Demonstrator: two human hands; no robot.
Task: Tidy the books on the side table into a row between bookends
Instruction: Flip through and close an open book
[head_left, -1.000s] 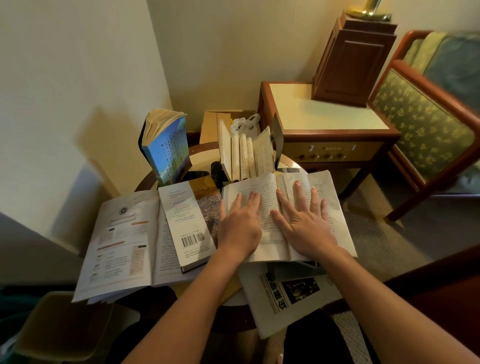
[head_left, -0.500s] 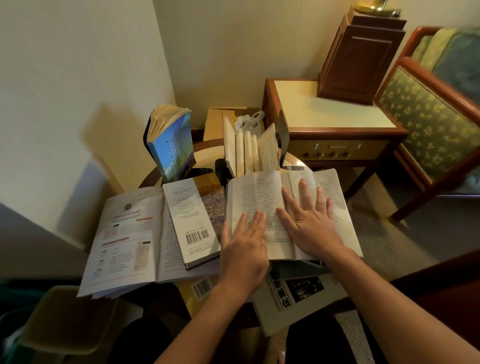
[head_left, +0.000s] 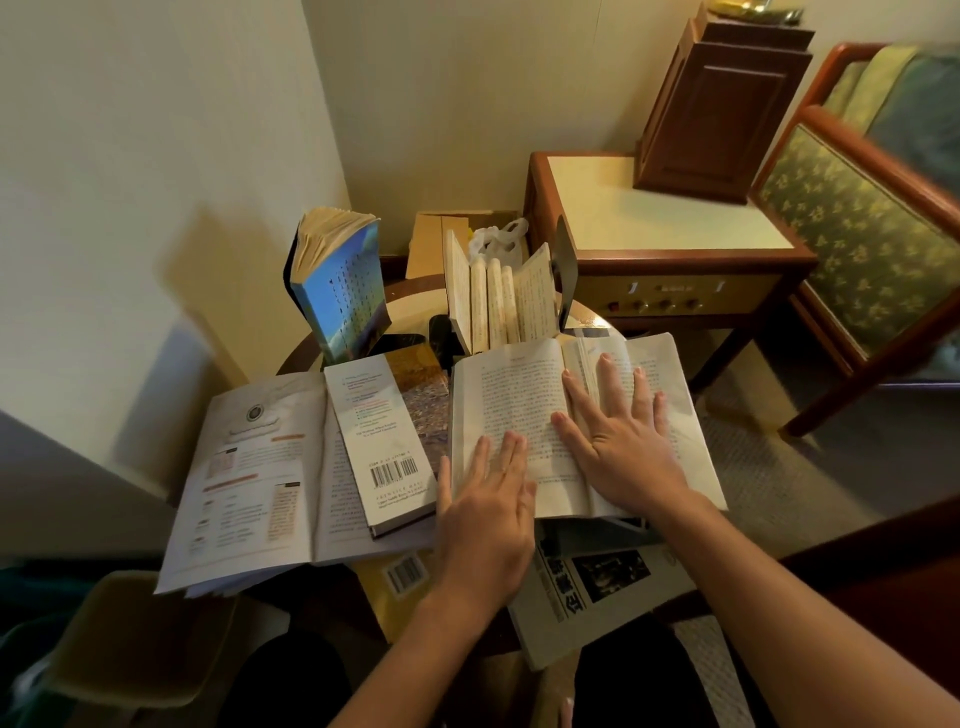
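Grey newspaper (head_left: 597, 587) nearest, partly beneath the open book (head_left: 509, 410) on the side table (head_left: 413, 306). Left hand (head_left: 483, 514), fingers straight, lies on the left page, thumb apparently at its edge. Right hand (head_left: 623, 447), flat and spread, presses the gutter. Beyond, pale books (head_left: 498, 301) stand against a black bookend (head_left: 566, 265); blue book (head_left: 337, 296) upright, far left.

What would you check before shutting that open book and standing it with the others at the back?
1. Hands placed: ok, left hand and right hand lie flat on the open book.
2. Book shut: not ok, its pages lie open.
3. Row steady: not ok, the standing books lean and fan out against the black bookend.
4. Space for it: ok, a gap shows between the row and the blue book.
5. What lies under the open book: cannot tell, mostly hidden.
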